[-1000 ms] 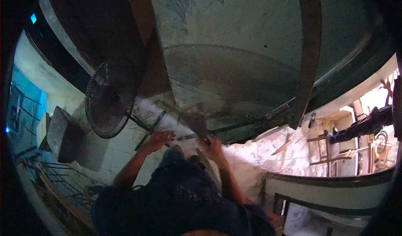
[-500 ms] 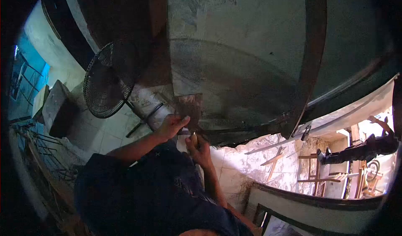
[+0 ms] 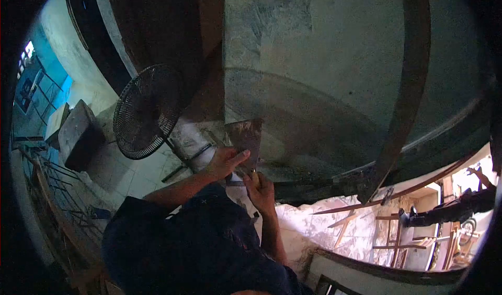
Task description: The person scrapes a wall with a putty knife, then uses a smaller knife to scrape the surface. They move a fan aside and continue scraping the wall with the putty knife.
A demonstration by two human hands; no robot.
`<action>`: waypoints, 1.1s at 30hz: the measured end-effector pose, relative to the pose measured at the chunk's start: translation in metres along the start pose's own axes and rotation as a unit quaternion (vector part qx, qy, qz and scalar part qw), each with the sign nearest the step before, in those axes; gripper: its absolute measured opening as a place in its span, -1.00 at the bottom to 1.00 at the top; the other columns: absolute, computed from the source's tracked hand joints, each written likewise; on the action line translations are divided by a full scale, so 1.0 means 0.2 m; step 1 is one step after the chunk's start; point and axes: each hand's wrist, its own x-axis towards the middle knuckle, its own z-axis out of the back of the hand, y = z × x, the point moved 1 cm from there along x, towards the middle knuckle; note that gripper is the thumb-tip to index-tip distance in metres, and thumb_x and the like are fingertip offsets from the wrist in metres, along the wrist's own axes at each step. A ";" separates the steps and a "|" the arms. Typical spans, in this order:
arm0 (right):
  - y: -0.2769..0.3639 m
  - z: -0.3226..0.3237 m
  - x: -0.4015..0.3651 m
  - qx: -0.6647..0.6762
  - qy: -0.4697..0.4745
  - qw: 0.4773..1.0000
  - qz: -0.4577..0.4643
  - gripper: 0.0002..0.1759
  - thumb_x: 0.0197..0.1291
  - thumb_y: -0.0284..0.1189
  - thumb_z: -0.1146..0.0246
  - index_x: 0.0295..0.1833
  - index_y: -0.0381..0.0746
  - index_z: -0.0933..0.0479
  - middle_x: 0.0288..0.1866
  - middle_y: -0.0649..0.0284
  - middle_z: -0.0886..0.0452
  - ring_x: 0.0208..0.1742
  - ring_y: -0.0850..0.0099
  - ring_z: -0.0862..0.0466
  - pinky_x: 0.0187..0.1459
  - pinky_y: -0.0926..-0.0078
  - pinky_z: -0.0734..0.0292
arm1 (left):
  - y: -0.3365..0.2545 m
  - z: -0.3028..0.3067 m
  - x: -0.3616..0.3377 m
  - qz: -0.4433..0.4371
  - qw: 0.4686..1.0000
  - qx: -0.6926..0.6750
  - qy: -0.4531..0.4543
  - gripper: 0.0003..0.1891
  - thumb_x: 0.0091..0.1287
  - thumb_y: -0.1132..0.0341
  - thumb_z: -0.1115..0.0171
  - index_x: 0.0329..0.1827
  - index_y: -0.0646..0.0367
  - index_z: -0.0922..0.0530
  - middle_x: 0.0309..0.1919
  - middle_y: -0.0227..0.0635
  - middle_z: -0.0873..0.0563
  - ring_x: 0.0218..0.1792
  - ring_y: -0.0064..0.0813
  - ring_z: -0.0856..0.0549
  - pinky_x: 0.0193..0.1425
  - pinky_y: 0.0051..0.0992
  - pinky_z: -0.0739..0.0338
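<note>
A wide putty knife (image 3: pixel 246 136), its blade stained, points up and away from me in the middle of the view. My right hand (image 3: pixel 261 193) is closed around its light-coloured handle (image 3: pixel 254 177). At the left side of the blade, my left hand (image 3: pixel 226 161) is closed, with its thumb lying over the blade's edge; its other fingers are partly hidden. Just beyond the blade stands a large greyish panel (image 3: pixel 324 65) with patchy marks and a dark curved shadow across it.
A round black fan (image 3: pixel 147 112) stands to the left, near a grey block-like object (image 3: pixel 78 133). A dark strip (image 3: pixel 413 70) crosses the panel. On the right, another person (image 3: pixel 455 208) is in a bright area with wooden frames (image 3: pixel 400 237). Metal racks (image 3: pixel 63 190) are at far left.
The view has shifted, so the surroundings sit further right and lower. Both hands keep their hold on the putty knife. The other person's arm at the right has moved slightly.
</note>
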 end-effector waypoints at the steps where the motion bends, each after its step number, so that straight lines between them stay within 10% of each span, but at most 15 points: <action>1: 0.01 0.00 0.03 0.014 0.013 0.999 -0.039 -0.64 0.22 -0.21 -0.21 -0.31 -0.35 -0.47 -0.59 0.41 -0.41 -0.53 0.63 -0.32 -0.51 0.57 -0.26 | -0.02 0.02 0.01 -0.003 1.000 0.002 -0.005 -0.60 0.32 0.07 -0.18 -0.55 0.22 -0.55 -0.68 -0.55 -0.46 -0.56 -0.73 -0.38 -0.52 -0.51 -0.30; 3: -0.02 -0.05 0.07 0.175 0.032 0.977 -0.121 -0.70 0.25 -0.24 -0.19 -0.32 -0.30 -0.46 -0.64 0.43 -0.37 -0.60 0.67 -0.32 -0.59 0.62 -0.18 | -0.05 0.04 0.03 -0.052 0.997 -0.038 -0.040 -0.61 0.32 0.08 -0.19 -0.54 0.22 -0.56 -0.67 -0.50 -0.47 -0.56 -0.70 -0.39 -0.51 -0.51 -0.31; 16: 0.11 -0.22 0.52 0.168 0.051 0.977 -0.117 -0.69 0.21 -0.21 -0.23 -0.22 -0.27 -0.46 -0.46 0.38 -0.47 -0.45 0.56 -0.41 -0.49 0.51 -0.33 | 0.17 0.33 0.50 -0.021 0.994 -0.099 -0.035 -0.58 0.31 0.09 -0.20 -0.62 0.22 -0.51 -0.68 -0.53 -0.43 -0.57 -0.74 -0.34 -0.53 -0.54 -0.25; 19: 0.15 -0.20 0.62 -0.012 0.048 0.995 -0.092 -0.76 0.24 -0.31 -0.19 -0.27 -0.30 -0.48 -0.47 0.32 -0.48 -0.42 0.65 -0.40 -0.43 0.64 -0.30 | 0.13 0.36 0.59 -0.041 0.991 -0.117 -0.041 -0.56 0.30 0.10 -0.21 -0.67 0.20 -0.48 -0.69 -0.56 -0.40 -0.58 -0.75 -0.31 -0.54 -0.54 -0.23; 33: 0.13 -0.27 0.63 0.128 0.049 0.975 -0.172 -0.79 0.25 -0.31 -0.19 -0.26 -0.23 -0.41 -0.57 0.40 -0.42 -0.62 0.64 -0.39 -0.61 0.64 -0.27 | -0.07 0.35 0.65 -0.102 0.992 -0.074 -0.023 -0.48 0.32 0.09 -0.18 -0.78 0.17 -0.31 -0.79 -0.60 -0.27 -0.70 -0.73 -0.20 -0.66 -0.51 -0.08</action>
